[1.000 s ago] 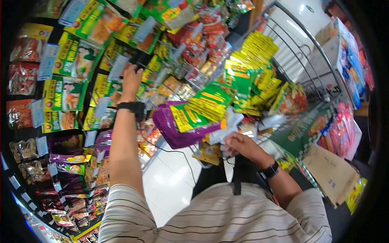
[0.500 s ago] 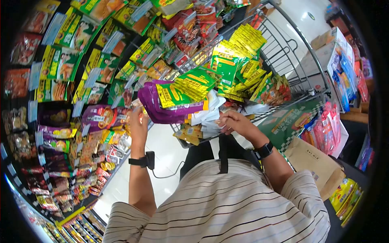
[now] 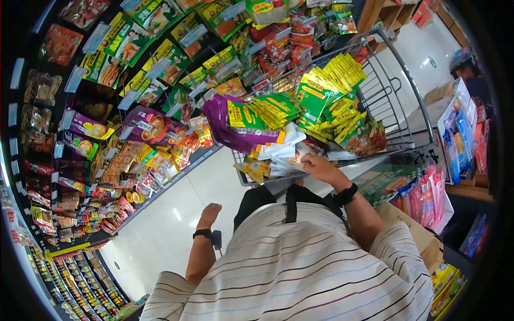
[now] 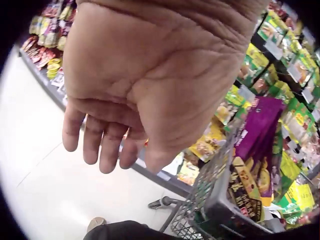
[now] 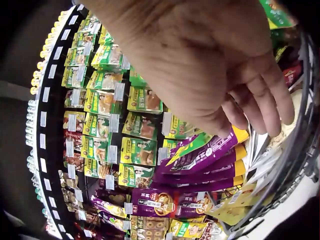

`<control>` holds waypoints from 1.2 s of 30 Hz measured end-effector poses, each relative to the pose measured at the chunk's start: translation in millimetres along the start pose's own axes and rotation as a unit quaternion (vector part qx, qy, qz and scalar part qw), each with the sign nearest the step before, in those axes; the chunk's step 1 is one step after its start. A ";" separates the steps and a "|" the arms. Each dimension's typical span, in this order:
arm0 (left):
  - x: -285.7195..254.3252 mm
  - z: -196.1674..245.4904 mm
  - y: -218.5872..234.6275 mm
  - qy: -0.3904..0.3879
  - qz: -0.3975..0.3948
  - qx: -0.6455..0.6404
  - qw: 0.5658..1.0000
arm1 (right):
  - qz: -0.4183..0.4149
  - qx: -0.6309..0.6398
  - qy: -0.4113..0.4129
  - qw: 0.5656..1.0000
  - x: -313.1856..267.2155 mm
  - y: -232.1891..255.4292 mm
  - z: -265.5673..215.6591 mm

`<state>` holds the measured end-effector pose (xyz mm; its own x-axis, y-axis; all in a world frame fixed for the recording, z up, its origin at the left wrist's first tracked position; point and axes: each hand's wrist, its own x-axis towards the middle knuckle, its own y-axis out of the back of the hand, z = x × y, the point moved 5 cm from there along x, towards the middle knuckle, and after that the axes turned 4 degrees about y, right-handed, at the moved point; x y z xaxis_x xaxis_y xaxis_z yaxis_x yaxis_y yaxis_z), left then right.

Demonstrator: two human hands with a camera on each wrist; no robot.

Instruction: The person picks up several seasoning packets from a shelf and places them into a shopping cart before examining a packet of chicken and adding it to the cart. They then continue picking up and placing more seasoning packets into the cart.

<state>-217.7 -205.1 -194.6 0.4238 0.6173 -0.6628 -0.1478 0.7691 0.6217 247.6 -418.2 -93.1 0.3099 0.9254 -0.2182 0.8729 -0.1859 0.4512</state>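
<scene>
Hands: left hand (image 3: 210,213) hangs low beside the striped shirt, fingers loose and gripping nothing; right hand (image 3: 316,165) reaches into the front of the grey wire shopping cart (image 3: 399,88), fingertips among packets, though whether they pinch one cannot be told.
Packets: white and yellow flat sachets (image 3: 278,155) lie just under the right hand, beside a thick stack of glossy purple pouches (image 3: 225,128).
Risk: the purple stack overhangs the cart's rim; a nudge from the right hand could likely tip it to the pale tiled floor (image 3: 171,214).
Second risk: green and yellow foil packets (image 3: 321,96), piled loosely, may slide if lower sachets are pulled.
Look: slick, thin, flexible pouches, easily slipping.
Shelves: hanging snack packets (image 3: 134,64) on the left.
</scene>
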 end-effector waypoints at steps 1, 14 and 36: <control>-7.0 -5.3 -4.9 0.046 -0.048 -0.039 0.997 | 0.006 -0.002 0.001 1.000 -3.4 0.6 6.6; -35.0 -62.5 10.1 0.224 -0.057 -0.299 0.926 | 0.107 -0.126 -0.035 0.986 -48.1 -35.0 37.5; -98.1 -207.1 -32.2 0.272 -0.066 -0.404 0.871 | 0.102 -0.009 -0.084 0.991 -40.1 -98.3 -8.1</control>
<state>-439.6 -256.1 -236.0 0.0315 0.3321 -0.9427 -0.8035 0.5694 0.1738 146.3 -434.3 -121.6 0.5396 0.8004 -0.2610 0.7790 -0.3570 0.5156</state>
